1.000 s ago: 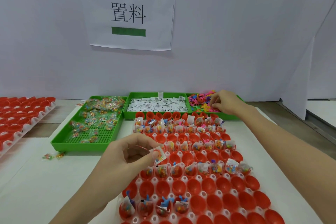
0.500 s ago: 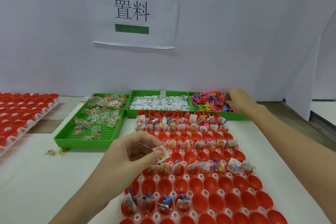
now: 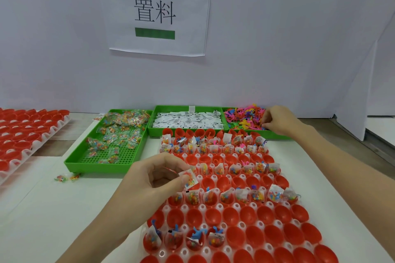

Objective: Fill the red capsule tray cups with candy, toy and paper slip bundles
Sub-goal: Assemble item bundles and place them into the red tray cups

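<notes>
The red capsule tray (image 3: 275,239) fills the table's front centre; many of its cups hold candy bags, slips and toys, others are bare. My left hand (image 3: 154,179) hovers over the tray's left side and pinches a candy bag with a paper slip (image 3: 188,178) between thumb and fingers. My right hand (image 3: 277,119) reaches to the far right green tray of coloured toys (image 3: 243,117), fingertips curled into the pile. Behind sit a green tray of paper slips (image 3: 188,120) and a green tray of candy bags (image 3: 115,139).
A second tray of red cups (image 3: 23,134) lies at the left edge. A loose candy bag (image 3: 66,178) rests on the white table in front of the candy tray. A white wall with a paper sign (image 3: 156,15) stands close behind the trays.
My right hand has shifted a little to the right inside the toy tray. My left hand keeps the candy bag and slip in nearly the same spot.
</notes>
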### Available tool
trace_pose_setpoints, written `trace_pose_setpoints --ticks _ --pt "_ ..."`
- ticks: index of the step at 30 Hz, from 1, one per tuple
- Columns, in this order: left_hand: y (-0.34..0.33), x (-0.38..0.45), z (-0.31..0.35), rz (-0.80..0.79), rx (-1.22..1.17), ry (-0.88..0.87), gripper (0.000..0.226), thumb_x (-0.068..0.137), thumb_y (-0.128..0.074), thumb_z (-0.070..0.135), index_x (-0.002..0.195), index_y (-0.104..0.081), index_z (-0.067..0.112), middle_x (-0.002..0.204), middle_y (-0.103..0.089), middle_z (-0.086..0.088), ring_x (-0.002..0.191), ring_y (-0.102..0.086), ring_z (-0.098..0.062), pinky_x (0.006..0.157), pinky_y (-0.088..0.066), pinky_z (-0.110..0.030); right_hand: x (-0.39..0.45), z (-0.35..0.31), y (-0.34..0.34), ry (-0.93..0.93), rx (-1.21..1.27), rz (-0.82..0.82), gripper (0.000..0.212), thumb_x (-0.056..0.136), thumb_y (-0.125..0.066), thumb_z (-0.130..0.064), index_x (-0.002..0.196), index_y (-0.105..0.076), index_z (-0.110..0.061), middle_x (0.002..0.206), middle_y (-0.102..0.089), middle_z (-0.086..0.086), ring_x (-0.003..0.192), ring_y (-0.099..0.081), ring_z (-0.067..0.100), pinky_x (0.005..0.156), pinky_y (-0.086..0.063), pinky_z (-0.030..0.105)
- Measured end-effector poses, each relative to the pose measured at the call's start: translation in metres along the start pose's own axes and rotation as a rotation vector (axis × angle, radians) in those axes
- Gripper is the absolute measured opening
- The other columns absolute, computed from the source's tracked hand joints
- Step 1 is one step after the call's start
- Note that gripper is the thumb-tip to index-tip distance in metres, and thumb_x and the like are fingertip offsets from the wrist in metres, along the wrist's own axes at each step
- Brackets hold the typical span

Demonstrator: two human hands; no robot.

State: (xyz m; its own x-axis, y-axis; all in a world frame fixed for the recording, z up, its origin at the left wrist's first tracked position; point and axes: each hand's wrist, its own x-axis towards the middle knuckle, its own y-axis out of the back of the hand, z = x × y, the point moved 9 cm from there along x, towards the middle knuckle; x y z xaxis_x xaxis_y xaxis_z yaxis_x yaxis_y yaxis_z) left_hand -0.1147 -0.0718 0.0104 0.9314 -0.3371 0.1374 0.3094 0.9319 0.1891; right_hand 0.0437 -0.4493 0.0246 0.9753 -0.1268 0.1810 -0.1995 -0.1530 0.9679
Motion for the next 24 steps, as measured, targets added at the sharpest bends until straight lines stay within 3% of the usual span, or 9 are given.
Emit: trace_pose_setpoints --ticks 5,10,15,19,24 --pt "0.002 0.001 0.000 0.006 0.003 0.004 0.009 0.084 -0.081 0.021 0.093 -0.078 0.021 0.084 -0.075 -0.008 0.076 -0.071 -0.015 0.072 -0.056 -0.019 -0.004 0.008 -0.007 -0.034 0.090 0.003 0.016 0.089 -0.075 -0.006 0.083 -0.066 -0.018 0.090 -0.074 0.006 0.081 -0.067 0.018 0.076 -0.052 0.031" --pt "0.004 0.001 -0.002 0.008 0.013 0.010 0.012 0.084 -0.081 0.025 0.095 -0.077 0.021 0.086 -0.075 -0.007 0.081 -0.072 -0.019 0.077 -0.058 -0.027 -0.007 0.015 -0.002 -0.102 0.239 0.069 0.016 0.093 -0.063 0.000 0.106 -0.068 -0.008 0.077 -0.069 0.003 0.075 -0.067 0.020 0.061 -0.049 0.021" --pt "0.000 0.000 -0.003 -0.009 0.021 0.008 0.016 0.083 -0.082 0.028 0.098 -0.078 0.024 0.084 -0.075 -0.008 0.078 -0.072 -0.020 0.074 -0.058 -0.023 -0.028 0.002 0.018 -0.098 0.378 0.217 0.015 0.095 -0.064 -0.003 0.106 -0.075 -0.004 0.103 -0.074 0.012 0.086 -0.063 0.018 0.081 -0.048 0.026" --pt "-0.006 -0.002 0.002 -0.030 -0.011 -0.027 0.018 0.080 -0.084 0.023 0.097 -0.080 0.023 0.090 -0.076 -0.009 0.082 -0.074 -0.022 0.075 -0.058 -0.022 -0.065 -0.025 0.041 -0.091 0.661 0.279 0.012 0.094 -0.070 -0.009 0.104 -0.076 -0.010 0.100 -0.075 0.007 0.091 -0.070 0.019 0.086 -0.056 0.032" --pt "-0.012 -0.007 0.016 -0.018 -0.079 -0.103 0.022 0.075 -0.088 0.020 0.095 -0.080 0.020 0.090 -0.078 -0.009 0.083 -0.076 -0.023 0.075 -0.059 -0.021 -0.146 -0.097 0.052 0.086 0.932 0.135 0.013 0.093 -0.072 -0.009 0.102 -0.076 -0.017 0.088 -0.078 0.000 0.079 -0.076 0.016 0.076 -0.062 0.026"
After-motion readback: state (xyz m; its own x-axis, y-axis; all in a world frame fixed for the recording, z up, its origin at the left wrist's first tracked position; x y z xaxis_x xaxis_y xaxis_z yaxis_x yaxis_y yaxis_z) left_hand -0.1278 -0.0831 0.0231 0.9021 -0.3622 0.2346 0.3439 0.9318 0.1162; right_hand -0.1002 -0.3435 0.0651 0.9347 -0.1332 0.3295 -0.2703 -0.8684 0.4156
